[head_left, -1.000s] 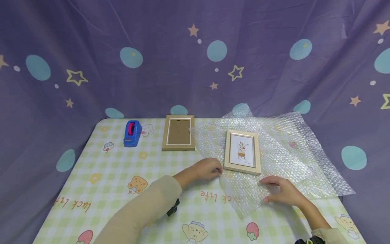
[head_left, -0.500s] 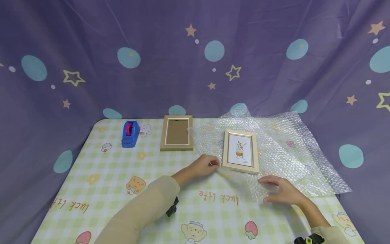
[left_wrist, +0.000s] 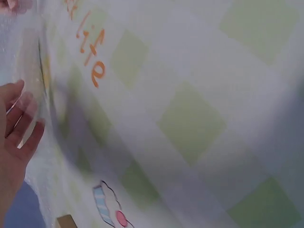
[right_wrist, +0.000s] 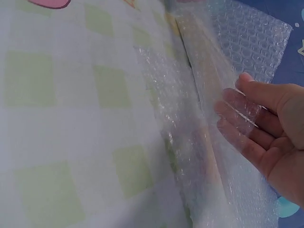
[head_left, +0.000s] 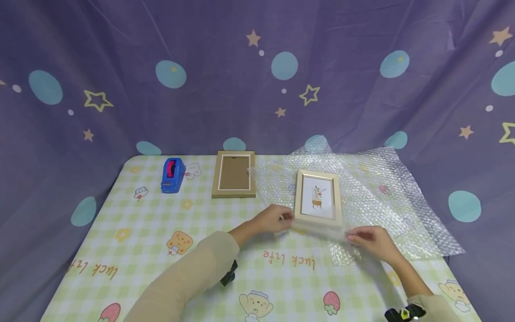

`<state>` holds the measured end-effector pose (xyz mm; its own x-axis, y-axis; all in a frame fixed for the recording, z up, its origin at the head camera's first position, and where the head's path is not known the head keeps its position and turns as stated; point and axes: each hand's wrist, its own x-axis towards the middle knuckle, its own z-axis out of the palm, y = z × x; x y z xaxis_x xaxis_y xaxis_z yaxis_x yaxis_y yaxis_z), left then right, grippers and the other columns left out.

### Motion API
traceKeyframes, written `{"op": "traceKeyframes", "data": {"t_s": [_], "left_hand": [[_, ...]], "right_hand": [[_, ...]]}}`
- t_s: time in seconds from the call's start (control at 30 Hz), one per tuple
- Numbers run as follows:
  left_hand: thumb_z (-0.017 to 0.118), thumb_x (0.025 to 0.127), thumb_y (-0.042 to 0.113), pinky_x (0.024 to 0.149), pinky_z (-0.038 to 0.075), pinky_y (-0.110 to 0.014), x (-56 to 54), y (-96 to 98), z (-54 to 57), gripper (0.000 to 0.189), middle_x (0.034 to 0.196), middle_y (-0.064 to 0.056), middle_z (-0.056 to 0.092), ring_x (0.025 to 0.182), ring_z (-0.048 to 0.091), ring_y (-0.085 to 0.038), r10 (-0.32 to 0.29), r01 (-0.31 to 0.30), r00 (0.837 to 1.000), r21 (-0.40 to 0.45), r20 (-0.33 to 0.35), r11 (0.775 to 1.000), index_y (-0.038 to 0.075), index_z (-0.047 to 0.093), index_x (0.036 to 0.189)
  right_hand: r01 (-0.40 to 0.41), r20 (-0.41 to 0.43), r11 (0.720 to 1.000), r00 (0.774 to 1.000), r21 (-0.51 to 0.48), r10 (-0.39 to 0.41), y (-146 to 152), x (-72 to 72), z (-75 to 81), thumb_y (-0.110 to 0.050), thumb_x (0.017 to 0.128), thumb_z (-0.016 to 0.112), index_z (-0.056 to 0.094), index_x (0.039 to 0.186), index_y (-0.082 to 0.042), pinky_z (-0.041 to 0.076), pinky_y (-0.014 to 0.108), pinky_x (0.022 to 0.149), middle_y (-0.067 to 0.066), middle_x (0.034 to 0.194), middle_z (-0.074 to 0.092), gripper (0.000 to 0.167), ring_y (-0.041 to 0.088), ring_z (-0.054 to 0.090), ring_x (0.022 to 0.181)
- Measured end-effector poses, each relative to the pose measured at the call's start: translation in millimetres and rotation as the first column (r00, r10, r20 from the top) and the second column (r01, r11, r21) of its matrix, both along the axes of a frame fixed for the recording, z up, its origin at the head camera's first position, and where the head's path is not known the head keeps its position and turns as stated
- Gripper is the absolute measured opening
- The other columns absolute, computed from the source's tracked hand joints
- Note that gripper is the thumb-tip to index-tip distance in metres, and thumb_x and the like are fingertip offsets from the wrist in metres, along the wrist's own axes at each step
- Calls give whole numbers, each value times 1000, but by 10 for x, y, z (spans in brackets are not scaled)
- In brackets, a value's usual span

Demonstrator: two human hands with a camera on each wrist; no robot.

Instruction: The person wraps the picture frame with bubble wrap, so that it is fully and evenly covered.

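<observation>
A cream picture frame [head_left: 318, 194] with a plant print lies face up on a sheet of clear bubble wrap [head_left: 374, 201]. The near edge of the wrap is raised and folds over the frame's lower edge, clouding that part. At the frame's lower left corner, my left hand [head_left: 274, 218] pinches the raised edge; the left wrist view shows its fingers [left_wrist: 18, 116] partly behind the film. My right hand [head_left: 375, 241] pinches the same edge off the lower right corner. Through the film in the right wrist view, several of its fingers [right_wrist: 247, 123] show, with the thumb in front.
A second, tan frame [head_left: 235, 174] lies at the back of the table, touching the wrap's left corner. Farther left stands a blue tape dispenser [head_left: 173, 175] with a red core. A checked cloth [head_left: 209, 286] covers the table, and a purple curtain [head_left: 225, 98] hangs behind.
The wrap's near corner, flat on the cloth before, has been lifted and folded up over the frame's lower edge. My right hand has moved slightly up and closed on the film.
</observation>
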<state>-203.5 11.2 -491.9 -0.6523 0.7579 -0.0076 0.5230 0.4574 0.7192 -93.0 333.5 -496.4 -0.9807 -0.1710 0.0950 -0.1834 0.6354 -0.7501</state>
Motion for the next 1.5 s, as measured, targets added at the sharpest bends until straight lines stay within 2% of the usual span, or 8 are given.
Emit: {"op": "traceKeyframes", "data": {"t_s": [0.17,0.33,0.5,0.77,1.0,1.13,1.4,1.5], "left_hand": [[64,91,13,86,56,-22,14,63,68,14,101,-6,74,98,68,-17,-20,18,999,-25,-50,1000,7,70,102],[67,89,14,77,54,-13,18,66,68,9,93,-5,74,88,69,-13,-21,19,999,-31,-41,999,7,71,93],[70,87,18,70,52,-9,8,52,42,9,87,-4,75,79,68,-9,-44,44,999,-11,-29,999,9,71,87],[72,85,14,69,52,-10,-50,84,72,6,82,-5,73,74,64,-6,-28,28,1000,33,-15,999,9,71,82],[70,86,12,71,52,-11,-135,168,64,6,85,-8,73,78,66,-11,65,-63,998,78,-21,995,5,71,86],[71,85,10,70,50,-10,-197,215,9,6,84,-9,73,75,65,-11,125,-122,992,116,-24,986,4,70,86],[75,80,13,65,54,-15,-257,258,-151,12,78,-10,72,67,63,-10,258,-266,964,219,66,939,2,71,83],[77,79,19,61,53,-15,-285,266,-214,16,73,-4,70,63,61,-7,286,-291,957,254,59,922,4,71,80]], "right_hand": [[45,-21,999,999,-27,-45,-16,-53,39,-10,82,74,74,94,-1,56,13,68,18,91,74,15,-10,65,77],[66,-3,997,998,-28,-66,-40,-75,73,-13,82,75,74,93,0,57,17,63,15,88,75,17,-7,66,72],[47,6,998,999,-34,-46,-46,-105,111,-12,82,74,74,94,1,58,19,61,17,89,75,18,-5,67,70],[33,-83,999,996,-8,-33,-45,-234,171,-7,80,75,74,94,-2,56,17,58,16,85,75,14,-5,64,66],[60,-98,998,993,-28,-63,-24,-402,150,-6,82,73,73,93,1,57,24,55,17,79,73,13,3,66,61],[111,-92,994,990,-15,-112,-12,-498,100,-9,83,73,73,94,1,56,22,56,18,82,74,16,-1,65,62],[240,-7,969,971,59,-240,3,-629,-34,-21,85,73,72,98,0,51,17,59,18,89,74,25,-10,56,66],[270,11,960,962,68,-272,-6,-651,-67,-22,84,74,72,98,0,51,17,59,19,91,74,26,-9,56,67]]}}
